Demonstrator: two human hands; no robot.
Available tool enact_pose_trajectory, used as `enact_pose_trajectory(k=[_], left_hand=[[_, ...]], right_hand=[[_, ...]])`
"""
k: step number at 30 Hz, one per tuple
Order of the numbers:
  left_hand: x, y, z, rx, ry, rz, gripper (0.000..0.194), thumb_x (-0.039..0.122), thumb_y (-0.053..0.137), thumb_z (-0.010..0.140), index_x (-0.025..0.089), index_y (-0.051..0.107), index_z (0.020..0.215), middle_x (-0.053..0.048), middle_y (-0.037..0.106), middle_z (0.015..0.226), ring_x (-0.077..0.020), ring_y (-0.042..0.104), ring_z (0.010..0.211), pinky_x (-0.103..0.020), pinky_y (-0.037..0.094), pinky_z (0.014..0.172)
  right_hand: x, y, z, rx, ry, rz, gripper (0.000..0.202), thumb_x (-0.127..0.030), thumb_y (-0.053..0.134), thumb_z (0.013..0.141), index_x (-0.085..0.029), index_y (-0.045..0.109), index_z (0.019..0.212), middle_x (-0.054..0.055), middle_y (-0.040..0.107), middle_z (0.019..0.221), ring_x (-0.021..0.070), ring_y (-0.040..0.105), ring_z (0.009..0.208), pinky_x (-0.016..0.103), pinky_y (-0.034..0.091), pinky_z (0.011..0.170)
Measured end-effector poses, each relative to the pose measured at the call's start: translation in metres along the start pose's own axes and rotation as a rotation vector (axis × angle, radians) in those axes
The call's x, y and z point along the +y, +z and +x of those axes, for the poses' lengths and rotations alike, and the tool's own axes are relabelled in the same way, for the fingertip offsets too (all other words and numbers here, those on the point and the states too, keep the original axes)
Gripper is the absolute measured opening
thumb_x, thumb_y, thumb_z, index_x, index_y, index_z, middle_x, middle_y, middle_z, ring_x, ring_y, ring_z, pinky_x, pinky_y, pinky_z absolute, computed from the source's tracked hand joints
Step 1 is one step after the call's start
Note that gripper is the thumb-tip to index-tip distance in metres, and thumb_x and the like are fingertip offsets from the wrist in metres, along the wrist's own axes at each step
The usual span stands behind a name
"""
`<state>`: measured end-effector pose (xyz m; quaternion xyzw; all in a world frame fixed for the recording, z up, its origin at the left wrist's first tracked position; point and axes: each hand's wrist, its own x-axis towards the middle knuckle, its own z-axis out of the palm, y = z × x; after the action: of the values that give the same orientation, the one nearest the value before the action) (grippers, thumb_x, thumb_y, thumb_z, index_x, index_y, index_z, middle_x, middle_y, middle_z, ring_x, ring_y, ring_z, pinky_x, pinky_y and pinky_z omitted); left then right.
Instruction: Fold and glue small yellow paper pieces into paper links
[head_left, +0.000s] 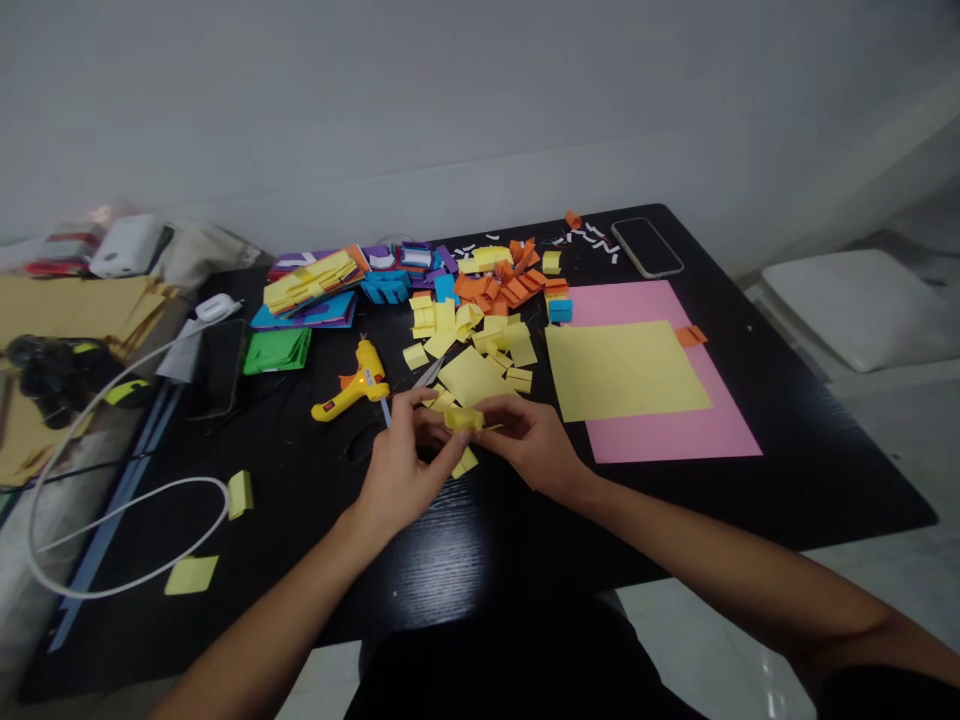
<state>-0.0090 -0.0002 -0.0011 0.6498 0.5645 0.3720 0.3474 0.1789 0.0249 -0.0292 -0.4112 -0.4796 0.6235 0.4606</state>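
Near the front middle of the black table, my left hand (407, 462) and my right hand (534, 440) come together on a small folded piece of yellow paper (463, 419). The fingers of both hands are closed on it, though some fingertips are hidden. Just beyond lie cut and folded yellow paper pieces (472, 375), with grey scissors (430, 372) partly under them. A yellow hot glue gun (355, 383) rests left of my left hand, its small light lit. Right of my hands, a yellow sheet (628, 370) overlaps a pink sheet (679, 437).
Orange paper pieces (501, 290) and bundles of coloured paper (315, 285) lie along the back. A phone (646, 247) sits at the back right, another dark phone (217, 368) at the left. A white cable (150, 490) loops over the left side beside green paper (277, 351).
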Motion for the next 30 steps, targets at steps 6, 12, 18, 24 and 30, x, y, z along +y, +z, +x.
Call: enact_pose_trajectory(k=[6, 12, 18, 24, 30], left_hand=[[-0.003, 0.009, 0.002, 0.084, -0.044, -0.116, 0.031, 0.028, 0.067, 0.091, 0.021, 0.054, 0.119, 0.001, 0.068, 0.08, -0.0143, 0.069, 0.068, -0.024, 0.054, 0.064], [-0.005, 0.004, 0.003, 0.097, 0.13, -0.038, 0.024, 0.015, 0.063, 0.089, 0.021, 0.059, 0.111, 0.003, 0.066, 0.078, -0.0119, 0.066, 0.067, -0.022, 0.054, 0.065], [-0.003, -0.001, 0.0, 0.05, 0.292, 0.164, 0.027, 0.01, 0.061, 0.087, 0.021, 0.061, 0.112, 0.001, 0.069, 0.084, -0.0129, 0.067, 0.071, -0.023, 0.054, 0.067], [-0.004, -0.003, -0.001, 0.057, 0.358, 0.204, 0.025, 0.011, 0.061, 0.091, 0.02, 0.06, 0.114, -0.001, 0.073, 0.093, -0.0146, 0.071, 0.079, -0.025, 0.057, 0.074], [-0.008, -0.002, 0.0, 0.061, 0.243, 0.0, 0.009, 0.017, 0.063, 0.094, 0.02, 0.065, 0.102, -0.002, 0.068, 0.088, -0.0147, 0.066, 0.075, -0.026, 0.055, 0.069]], right_hand=[[-0.002, 0.005, -0.006, -0.042, -0.032, -0.064, 0.03, -0.025, 0.085, 0.075, -0.02, 0.073, 0.103, 0.004, 0.075, 0.099, 0.0183, 0.074, 0.09, 0.033, 0.063, 0.085], [-0.008, 0.006, -0.01, -0.156, -0.171, -0.086, 0.041, -0.025, 0.083, 0.079, -0.025, 0.069, 0.118, 0.005, 0.068, 0.116, 0.0182, 0.07, 0.103, 0.034, 0.062, 0.09], [-0.016, 0.003, -0.008, -0.161, -0.115, -0.041, 0.021, -0.041, 0.071, 0.092, -0.024, 0.074, 0.104, 0.006, 0.071, 0.112, 0.0209, 0.068, 0.11, 0.035, 0.059, 0.091], [-0.011, 0.004, -0.001, -0.151, 0.083, 0.074, 0.026, -0.041, 0.084, 0.081, -0.02, 0.074, 0.094, 0.002, 0.075, 0.092, 0.0169, 0.071, 0.086, 0.035, 0.061, 0.086], [-0.009, 0.003, 0.0, -0.168, 0.129, 0.175, 0.024, -0.038, 0.087, 0.076, -0.02, 0.077, 0.089, 0.001, 0.075, 0.086, 0.0153, 0.072, 0.079, 0.034, 0.065, 0.08]])
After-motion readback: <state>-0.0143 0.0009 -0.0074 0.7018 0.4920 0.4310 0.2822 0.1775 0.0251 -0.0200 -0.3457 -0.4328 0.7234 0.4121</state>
